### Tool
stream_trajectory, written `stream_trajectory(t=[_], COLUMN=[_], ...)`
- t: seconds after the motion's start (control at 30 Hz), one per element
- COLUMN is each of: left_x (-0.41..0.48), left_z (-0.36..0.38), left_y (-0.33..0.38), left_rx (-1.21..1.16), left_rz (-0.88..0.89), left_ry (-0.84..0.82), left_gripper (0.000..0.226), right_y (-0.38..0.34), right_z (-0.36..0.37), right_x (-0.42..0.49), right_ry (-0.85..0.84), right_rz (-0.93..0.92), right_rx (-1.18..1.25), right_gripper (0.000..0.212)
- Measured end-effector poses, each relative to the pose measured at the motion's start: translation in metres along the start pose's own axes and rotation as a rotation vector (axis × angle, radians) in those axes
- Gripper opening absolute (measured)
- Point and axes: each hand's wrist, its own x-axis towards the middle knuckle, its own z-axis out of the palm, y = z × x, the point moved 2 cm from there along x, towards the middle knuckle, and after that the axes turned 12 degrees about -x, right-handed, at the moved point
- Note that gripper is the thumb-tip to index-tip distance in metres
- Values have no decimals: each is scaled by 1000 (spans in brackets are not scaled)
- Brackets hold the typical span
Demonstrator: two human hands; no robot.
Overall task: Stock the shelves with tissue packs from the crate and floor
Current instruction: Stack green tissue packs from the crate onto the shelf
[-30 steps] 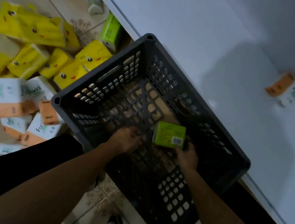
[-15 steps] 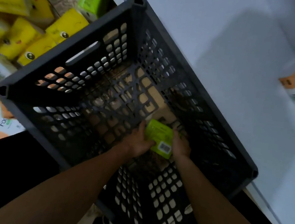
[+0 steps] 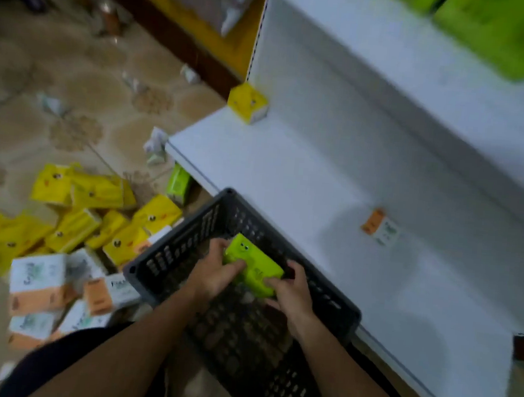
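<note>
- The left hand (image 3: 216,273) and right hand (image 3: 290,292) both grip one green tissue pack (image 3: 253,268), fingers curled over its top and ends, and hold it inside the crate and above its floor.
- The dark lattice crate (image 3: 167,253) stands on the floor, its far edge against the front of the bottom shelf. I can see no other pack in the part of it that shows, so the crate looks close to emptied.
- To the left of the crate a pile of white-and-orange packs (image 3: 44,283) lies on the tiled floor (image 3: 42,84), with a heap of yellow packs (image 3: 94,212) just beyond it. None of these is shelved yet.
- One more green pack (image 3: 178,183) lies on the floor under the shelf's front edge, near the crate's far corner.
- The white bottom shelf (image 3: 287,181) is mostly bare. It holds a single white-and-orange pack (image 3: 380,230) towards the back and a single yellow pack (image 3: 247,103) at its far end.
- On the shelf above, large green packs (image 3: 496,35) are in place, too blurred to count.
- As I judge it, the stocking is in its early part: a few packs are placed, one is in hand, and the floor piles are the bulk of what is left.
</note>
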Motion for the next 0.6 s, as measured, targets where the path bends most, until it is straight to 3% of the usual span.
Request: stream_trajectory(t=[0.07,0.23,0.33,0.43,0.6], left_x=[-34,-114,-148,-189,-235], left_z=[-22,-72,-95,-106,-111], left_y=[45,121,149,175,213], left_rx=[-22,-17,-15,40,109], left_rz=[111,337,462,589,755], left_ry=[3,-42,-44,-84,-21], left_gripper=[34,67,61,71,69], right_y=[-32,-88,-116,-135,-156], right_z=[-11,-28,-34,-44,-73], right_x=[-45,-140,-194,-231,-273], right_ry=[8,125,207,272,358], right_rz=[-106,-359,-525,-654,-775], right_rx=[37,25,11,14,70], right_gripper=[60,38,39,43,42])
